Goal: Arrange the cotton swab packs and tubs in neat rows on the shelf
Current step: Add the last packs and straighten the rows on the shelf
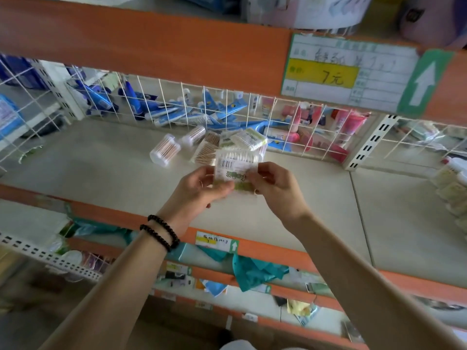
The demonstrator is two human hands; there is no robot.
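A flat clear cotton swab pack (pixel 236 164) with a barcode and green label is held above the beige shelf (pixel 106 170). My left hand (pixel 201 186) pinches its left lower edge and my right hand (pixel 274 184) pinches its right side. Behind it lies a loose heap: two round swab tubs (pixel 164 149) (pixel 194 135) on their sides, a pack of wooden-stick swabs (pixel 204 152) and another green-labelled pack (pixel 249 139).
A white wire fence (pixel 227 112) backs the shelf, with blue and pink tubes behind it. More swab packs (pixel 452 188) are stacked at the right edge. An orange shelf rail with a price tag (pixel 348 72) hangs overhead. Lower shelves hold cluttered goods.
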